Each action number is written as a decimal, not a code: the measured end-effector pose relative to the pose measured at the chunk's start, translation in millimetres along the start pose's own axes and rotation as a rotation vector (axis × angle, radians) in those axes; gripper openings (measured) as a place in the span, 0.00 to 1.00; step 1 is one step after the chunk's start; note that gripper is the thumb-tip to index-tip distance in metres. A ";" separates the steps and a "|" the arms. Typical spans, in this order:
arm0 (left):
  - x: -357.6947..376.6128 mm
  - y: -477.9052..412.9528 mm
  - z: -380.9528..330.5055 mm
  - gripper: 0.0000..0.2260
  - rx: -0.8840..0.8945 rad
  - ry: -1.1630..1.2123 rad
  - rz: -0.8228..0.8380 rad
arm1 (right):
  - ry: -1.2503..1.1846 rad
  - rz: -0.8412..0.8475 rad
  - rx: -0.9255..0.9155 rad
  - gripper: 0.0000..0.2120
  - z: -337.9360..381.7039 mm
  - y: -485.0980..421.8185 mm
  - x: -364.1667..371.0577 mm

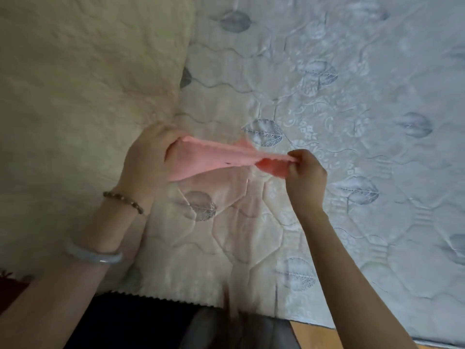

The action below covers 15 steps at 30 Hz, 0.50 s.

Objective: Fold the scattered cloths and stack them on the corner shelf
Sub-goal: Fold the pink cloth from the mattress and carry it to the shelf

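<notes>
A small pink cloth hangs stretched between my two hands, a little above the bed. My left hand grips its wider left end, with fingers curled around the edge. My right hand pinches the narrow right end, where the cloth bunches into a darker pink fold. The cloth sags slightly in the middle and lies partly doubled over along its length. No shelf is in view.
Beneath the hands lies a quilted mattress with grey leaf patterns. A cream quilted blanket covers its left part. The mattress's front edge runs near my body, with wooden floor at the lower right.
</notes>
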<state>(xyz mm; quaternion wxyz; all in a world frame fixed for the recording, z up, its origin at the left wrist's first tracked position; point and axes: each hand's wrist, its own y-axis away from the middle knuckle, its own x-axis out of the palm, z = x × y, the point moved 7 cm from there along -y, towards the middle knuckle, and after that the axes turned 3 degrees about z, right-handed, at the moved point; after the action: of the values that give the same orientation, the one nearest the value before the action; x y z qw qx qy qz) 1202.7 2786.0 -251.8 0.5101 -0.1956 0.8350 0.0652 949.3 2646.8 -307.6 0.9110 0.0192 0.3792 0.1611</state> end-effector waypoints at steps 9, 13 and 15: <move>-51.0 -47.7 -35.3 0.11 0.065 -0.009 -0.210 | 0.087 -0.353 -0.067 0.16 42.7 -36.3 -89.5; -66.8 -42.8 -55.7 0.09 0.149 -0.007 -0.344 | -0.001 -0.488 -0.219 0.15 57.6 -34.5 -130.5; -63.8 -30.2 -61.4 0.08 0.195 -0.024 -0.362 | -0.026 -0.501 -0.295 0.14 56.9 -23.0 -140.3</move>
<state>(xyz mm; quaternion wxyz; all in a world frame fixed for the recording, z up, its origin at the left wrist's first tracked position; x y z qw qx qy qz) 1189.5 2756.0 -164.2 0.5400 -0.2914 0.7824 -0.1062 902.8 2586.7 -174.6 0.9201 -0.2054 0.3331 -0.0156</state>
